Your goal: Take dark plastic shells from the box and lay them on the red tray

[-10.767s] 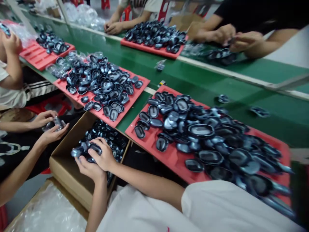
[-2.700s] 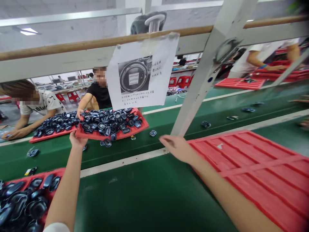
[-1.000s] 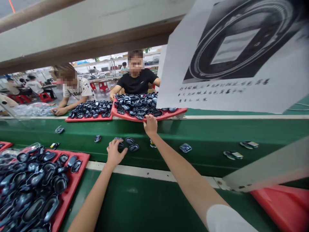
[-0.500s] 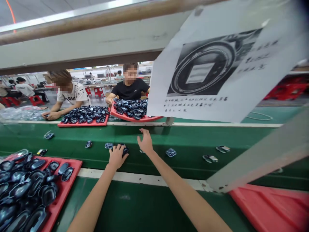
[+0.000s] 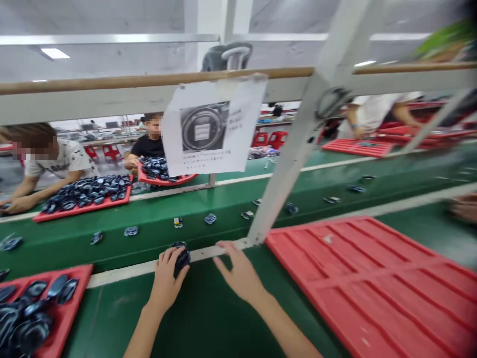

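Observation:
My left hand (image 5: 164, 279) curls round a dark, glossy oval shell part (image 5: 183, 259) at the near white rail (image 5: 204, 253) of the green conveyor belt (image 5: 145, 248). Its palm and fingers cover much of the part. Across a short gap to the right, my right hand (image 5: 241, 274) is open with fingers apart and nothing in it. Beyond the hands, a small piece with a whitish-yellow label (image 5: 178, 223) and a dark clear-edged part (image 5: 210, 219) lie on the belt.
A red tray of dark shells (image 5: 76, 303) stands at left, and a ridged red tray (image 5: 357, 278) at right. A slanted white post (image 5: 283, 174) rises beside it. A paper sheet (image 5: 212, 161) hangs ahead. Two people sit across the belt near loaded red trays (image 5: 122, 196).
My view has swung right and back. My left hand has drawn the dark oval part from the belt toward the near rail. My right hand has come back from over the belt.

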`<state>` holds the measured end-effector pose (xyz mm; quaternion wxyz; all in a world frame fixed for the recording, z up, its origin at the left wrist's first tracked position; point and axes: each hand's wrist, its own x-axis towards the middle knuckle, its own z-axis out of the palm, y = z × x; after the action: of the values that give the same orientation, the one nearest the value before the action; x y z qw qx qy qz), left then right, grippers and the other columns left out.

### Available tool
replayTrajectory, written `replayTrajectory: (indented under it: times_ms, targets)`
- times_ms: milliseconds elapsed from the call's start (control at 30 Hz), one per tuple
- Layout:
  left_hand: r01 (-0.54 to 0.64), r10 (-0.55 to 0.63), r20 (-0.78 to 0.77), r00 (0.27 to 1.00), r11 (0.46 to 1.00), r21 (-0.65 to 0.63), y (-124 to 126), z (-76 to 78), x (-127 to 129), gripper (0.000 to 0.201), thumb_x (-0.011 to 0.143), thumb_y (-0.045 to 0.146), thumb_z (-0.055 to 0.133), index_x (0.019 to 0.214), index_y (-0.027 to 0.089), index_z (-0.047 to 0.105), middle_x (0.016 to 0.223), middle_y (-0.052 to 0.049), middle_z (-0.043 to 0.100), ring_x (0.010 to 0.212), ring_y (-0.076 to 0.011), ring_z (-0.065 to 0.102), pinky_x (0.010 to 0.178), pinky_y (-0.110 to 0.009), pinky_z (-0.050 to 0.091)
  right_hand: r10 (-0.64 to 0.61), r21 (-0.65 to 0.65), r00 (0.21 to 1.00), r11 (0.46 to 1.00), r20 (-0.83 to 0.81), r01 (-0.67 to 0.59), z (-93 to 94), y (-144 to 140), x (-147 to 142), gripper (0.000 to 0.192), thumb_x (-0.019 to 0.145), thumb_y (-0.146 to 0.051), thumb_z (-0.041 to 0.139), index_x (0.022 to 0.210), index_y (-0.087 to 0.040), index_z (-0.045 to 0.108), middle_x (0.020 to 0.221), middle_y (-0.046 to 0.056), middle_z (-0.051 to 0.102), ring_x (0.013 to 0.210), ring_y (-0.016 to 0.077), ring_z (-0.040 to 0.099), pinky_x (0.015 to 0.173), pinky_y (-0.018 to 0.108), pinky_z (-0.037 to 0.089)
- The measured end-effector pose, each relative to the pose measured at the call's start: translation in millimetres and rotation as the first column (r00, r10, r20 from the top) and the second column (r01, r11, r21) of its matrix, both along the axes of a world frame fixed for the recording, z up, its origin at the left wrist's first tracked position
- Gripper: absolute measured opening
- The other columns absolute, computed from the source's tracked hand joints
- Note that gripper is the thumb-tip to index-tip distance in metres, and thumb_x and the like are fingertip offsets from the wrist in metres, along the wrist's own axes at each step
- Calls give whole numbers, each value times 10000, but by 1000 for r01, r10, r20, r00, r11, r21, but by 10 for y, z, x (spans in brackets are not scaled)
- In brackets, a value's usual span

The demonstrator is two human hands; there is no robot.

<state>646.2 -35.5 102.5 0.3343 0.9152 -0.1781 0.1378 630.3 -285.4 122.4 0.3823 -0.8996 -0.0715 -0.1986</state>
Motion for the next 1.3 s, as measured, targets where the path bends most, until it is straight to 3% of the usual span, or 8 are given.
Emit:
replayTrajectory:
  times_ms: [67, 167, 300, 533, 733, 900, 1067, 1300]
  targets:
    - [29, -32, -41, 999, 997, -77, 3, -55, -226, 393, 996, 392, 498, 1380, 327, 546, 1360, -89, 581, 1278, -300, 527, 1059, -521, 434, -322, -253, 944, 910, 69, 329, 22, -575, -352, 346, 898, -389, 549, 1169, -198, 645, 1153, 174, 667, 1084, 355, 618, 935, 538, 497]
    - [-10, -18, -131, 991, 978, -208, 57, -80, -516, 409, 1000, 446, 493, 1391, 334, 533, 1385, -98, 560, 1296, -304, 527, 1069, -528, 442, -682, -538, 729, 592, 61, 600, -102, -1334, -863, 383, 856, -426, 602, 1108, -143, 651, 1204, 264, 626, 1063, 452, 601, 822, 596, 489]
    - [-79, 16, -172, 985, 927, -368, 129, 46, -857, 435, 987, 481, 523, 1384, 303, 535, 1381, -109, 557, 1267, -286, 556, 1053, -464, 478, -521, -541, 836, 760, -172, 362, -335, -1601, -1319, 285, 898, -282, 482, 1085, -135, 639, 1089, 232, 675, 884, 327, 688, 763, 435, 521]
    - [-149, 111, -111, 988, 886, -439, 306, 376, -1206, 445, 957, 461, 587, 1354, 262, 560, 1316, -111, 595, 1219, -273, 583, 1016, -404, 501, -115, -248, 881, 969, -460, -3, -296, -238, -1626, 232, 851, -322, 564, 1038, -189, 597, 816, 88, 701, 737, 253, 679, 658, 321, 468]
    - [-89, 105, 22, 994, 922, -376, 451, 664, -1256, 418, 951, 393, 598, 1349, 270, 562, 1329, -95, 597, 1219, -253, 584, 1072, -403, 463, 232, 180, 875, 969, -425, -170, -255, 1312, -1196, 153, 800, -173, 582, 949, -196, 556, 705, 24, 614, 641, 189, 584, 604, 279, 385]
    - [-151, 188, 87, 978, 935, -321, 636, 772, -1243, 421, 943, 373, 576, 1349, 264, 571, 1337, -109, 596, 1239, -268, 573, 1086, -427, 452, 800, 599, 574, 550, -177, -582, -72, 2127, -725, 123, 754, -245, 642, 700, -218, 535, 658, -8, 558, 677, 174, 543, 638, 292, 435]
    - [-361, 394, 213, 894, 915, -177, 762, 674, -1210, 403, 917, 379, 610, 1313, 301, 605, 1288, -101, 622, 1204, -309, 572, 1066, -508, 438, 729, 910, 663, 376, -172, -178, 217, 1962, -567, 526, 859, -712, 517, 1086, -246, 606, 953, 54, 681, 739, 197, 638, 591, 315, 528]
    - [119, -118, 48, 992, 993, -19, -133, 509, -730, 629, 772, 157, 546, 1398, 203, 501, 1417, -161, 523, 1325, -330, 462, 1111, -499, 384, 483, 920, 785, 252, -387, 299, 331, 1251, -374, 671, 627, -644, 810, 1139, -246, 640, 1119, 60, 740, 1041, 278, 700, 753, 352, 604]
